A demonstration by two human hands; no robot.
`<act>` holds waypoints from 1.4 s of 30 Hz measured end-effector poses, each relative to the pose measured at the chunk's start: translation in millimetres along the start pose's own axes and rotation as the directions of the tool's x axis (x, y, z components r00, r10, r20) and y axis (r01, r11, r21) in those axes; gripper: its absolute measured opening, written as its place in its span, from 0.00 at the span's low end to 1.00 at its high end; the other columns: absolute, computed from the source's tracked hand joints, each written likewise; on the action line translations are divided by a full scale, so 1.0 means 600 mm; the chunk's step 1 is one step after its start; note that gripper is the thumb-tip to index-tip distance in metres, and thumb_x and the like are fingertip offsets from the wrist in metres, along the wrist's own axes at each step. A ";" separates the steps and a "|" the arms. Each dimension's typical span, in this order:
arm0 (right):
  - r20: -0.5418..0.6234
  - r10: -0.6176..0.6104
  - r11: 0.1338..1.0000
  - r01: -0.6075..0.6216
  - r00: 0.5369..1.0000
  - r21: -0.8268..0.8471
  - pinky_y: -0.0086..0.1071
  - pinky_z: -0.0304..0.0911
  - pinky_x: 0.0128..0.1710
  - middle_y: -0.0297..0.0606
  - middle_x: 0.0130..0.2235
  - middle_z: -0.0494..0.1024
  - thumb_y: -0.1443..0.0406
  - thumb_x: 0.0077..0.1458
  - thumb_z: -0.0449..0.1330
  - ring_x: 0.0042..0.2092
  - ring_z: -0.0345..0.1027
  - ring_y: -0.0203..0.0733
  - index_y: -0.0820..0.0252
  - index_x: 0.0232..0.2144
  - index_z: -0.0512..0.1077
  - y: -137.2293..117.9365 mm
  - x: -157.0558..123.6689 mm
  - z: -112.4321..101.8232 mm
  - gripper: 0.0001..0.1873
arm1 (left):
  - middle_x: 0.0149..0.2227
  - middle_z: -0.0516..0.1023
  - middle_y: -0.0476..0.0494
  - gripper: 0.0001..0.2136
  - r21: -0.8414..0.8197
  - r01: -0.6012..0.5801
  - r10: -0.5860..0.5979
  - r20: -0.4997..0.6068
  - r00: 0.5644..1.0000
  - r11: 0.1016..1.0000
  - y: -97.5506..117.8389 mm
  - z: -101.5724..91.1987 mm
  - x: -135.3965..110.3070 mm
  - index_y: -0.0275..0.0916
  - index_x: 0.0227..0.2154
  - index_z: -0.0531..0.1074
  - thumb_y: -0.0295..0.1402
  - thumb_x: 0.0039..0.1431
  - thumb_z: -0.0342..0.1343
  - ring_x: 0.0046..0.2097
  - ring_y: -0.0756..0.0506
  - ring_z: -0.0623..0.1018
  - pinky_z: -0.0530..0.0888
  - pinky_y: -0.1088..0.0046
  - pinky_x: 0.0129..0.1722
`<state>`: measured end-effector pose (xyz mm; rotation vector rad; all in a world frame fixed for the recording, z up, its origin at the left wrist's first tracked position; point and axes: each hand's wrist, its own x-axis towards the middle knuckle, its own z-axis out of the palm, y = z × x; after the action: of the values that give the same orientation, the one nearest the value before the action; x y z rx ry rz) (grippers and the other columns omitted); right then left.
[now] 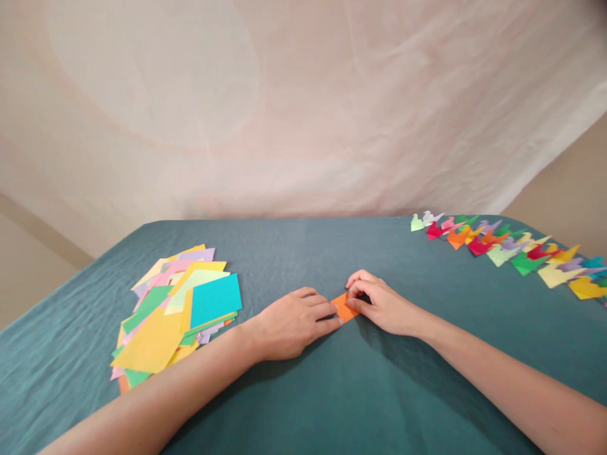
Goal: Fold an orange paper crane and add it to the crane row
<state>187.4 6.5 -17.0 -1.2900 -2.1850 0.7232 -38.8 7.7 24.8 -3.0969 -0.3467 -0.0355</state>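
A small piece of folded orange paper (345, 308) lies on the dark green cloth between my two hands. My left hand (296, 322) rests low on the cloth, its thumb and fingertips at the paper's left edge and holding it. With thumb and index finger, my right hand (379, 303) pinches the paper's right side, the other fingers curled above. Fingers cover parts of the paper, so its full fold shape is hidden.
To the left, a loose pile of coloured paper sheets (152, 335) has a blue sheet (215, 300) on top. At the right, several folded paper birds (502, 254) stand in rows along the table (303, 246). Behind hangs a pale cloth (303, 126).
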 end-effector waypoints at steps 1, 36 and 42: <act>-0.001 -0.002 1.000 0.002 1.000 -0.004 0.37 0.59 0.44 0.38 0.39 0.67 0.71 0.53 0.55 0.40 0.64 0.39 0.59 0.24 0.67 0.000 0.000 0.000 0.07 | 0.46 0.72 0.42 0.17 0.001 0.000 0.000 -0.004 1.000 1.000 0.000 0.000 0.000 0.38 0.51 0.63 0.26 0.58 0.49 0.48 0.44 0.70 0.62 0.66 0.49; -0.013 0.007 1.000 -0.007 1.000 -0.004 0.37 0.59 0.43 0.38 0.38 0.68 0.72 0.52 0.55 0.39 0.64 0.39 0.60 0.23 0.66 -0.005 0.000 -0.001 0.08 | 0.48 0.69 0.44 0.18 -0.010 0.106 -0.106 0.054 0.993 0.994 0.018 0.005 0.007 0.40 0.54 0.59 0.27 0.61 0.46 0.51 0.43 0.66 0.61 0.67 0.50; -0.013 -0.001 1.000 0.001 1.000 -0.020 0.36 0.59 0.43 0.38 0.39 0.67 0.72 0.52 0.55 0.39 0.64 0.38 0.60 0.24 0.66 -0.002 -0.001 0.000 0.07 | 0.47 0.69 0.44 0.18 -0.033 0.126 -0.125 0.040 0.991 0.991 0.022 0.004 0.007 0.40 0.53 0.60 0.27 0.60 0.46 0.51 0.44 0.66 0.63 0.67 0.49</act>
<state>186.9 5.4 -16.5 -1.2999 -2.1879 0.6924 -31.9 -3.9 22.1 -3.1096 -0.5480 0.0139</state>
